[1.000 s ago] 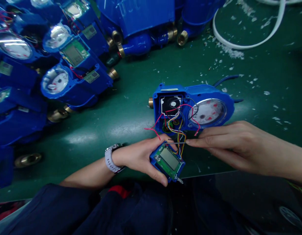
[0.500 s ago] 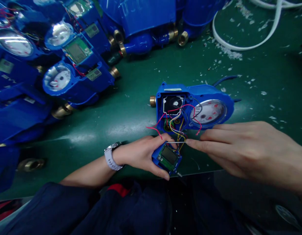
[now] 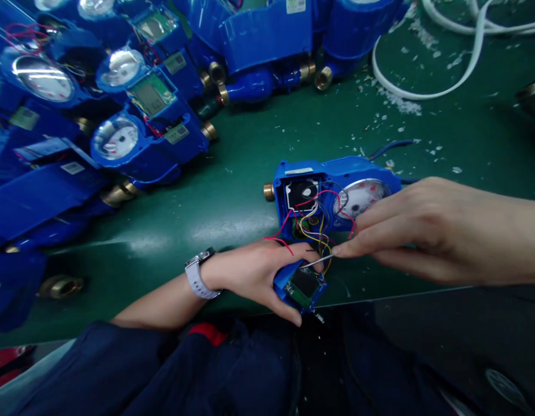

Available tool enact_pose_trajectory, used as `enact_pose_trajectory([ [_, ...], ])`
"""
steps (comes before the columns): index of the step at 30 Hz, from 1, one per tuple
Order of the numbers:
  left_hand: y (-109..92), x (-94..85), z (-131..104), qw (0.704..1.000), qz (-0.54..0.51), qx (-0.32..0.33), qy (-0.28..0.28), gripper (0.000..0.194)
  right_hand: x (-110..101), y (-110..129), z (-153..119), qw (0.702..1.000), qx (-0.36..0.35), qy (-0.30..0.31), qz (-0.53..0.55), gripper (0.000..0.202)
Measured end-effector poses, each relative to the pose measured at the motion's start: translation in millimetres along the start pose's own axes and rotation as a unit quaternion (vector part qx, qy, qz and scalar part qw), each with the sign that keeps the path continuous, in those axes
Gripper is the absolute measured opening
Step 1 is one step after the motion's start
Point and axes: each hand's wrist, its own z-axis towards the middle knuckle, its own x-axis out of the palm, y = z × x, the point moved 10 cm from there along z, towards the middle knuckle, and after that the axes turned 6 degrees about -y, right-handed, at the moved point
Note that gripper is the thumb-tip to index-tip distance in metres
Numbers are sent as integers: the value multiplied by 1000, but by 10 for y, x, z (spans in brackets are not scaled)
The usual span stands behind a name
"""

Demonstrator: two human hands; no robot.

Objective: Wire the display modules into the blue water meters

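My left hand point(image 3: 261, 271) is wrapped around a small blue display module point(image 3: 303, 286) with a green circuit board and a dark screen, at the table's front edge. In my right hand point(image 3: 406, 231) is a thin metal rod like a screwdriver shaft point(image 3: 317, 262); its handle is hidden in my fingers. The rod's tip lies at the upper edge of the display. Yellow, white and black wires point(image 3: 308, 232) run from the module into an opened blue water meter point(image 3: 348, 164) just behind. Loose red wire ends stick out there, and my right hand partly covers the meter's round dial point(image 3: 358, 197).
Many blue water meters crowd the left and back, one with a display point(image 3: 152, 97) showing. A white cable point(image 3: 419, 95) loops at the back right. White scraps point(image 3: 406, 107) are scattered over the green table point(image 3: 233, 167). A brass fitting point(image 3: 62, 286) lies front left.
The rod has tilted, its tip now lower over the display's upper edge. My right hand has risen and covers more of the dial. My left hand keeps its hold on the module.
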Motion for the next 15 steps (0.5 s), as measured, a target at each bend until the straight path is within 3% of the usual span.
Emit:
enact_pose_trajectory([
  [4,-35,-15,17,999,-33,-9,-17,59,-23,-14,-146,997,34,1,63,25],
  [9,29,-10,24,994,-94,-27,-44,62,-159,-83,-415,971,126,-175,100,17],
  [12,59,21,39,992,-114,-30,-48,63,-63,-100,-452,936,190,-262,136,17],
  [15,66,25,49,993,-101,-28,-58,64,77,-26,-339,924,189,-308,124,9],
])
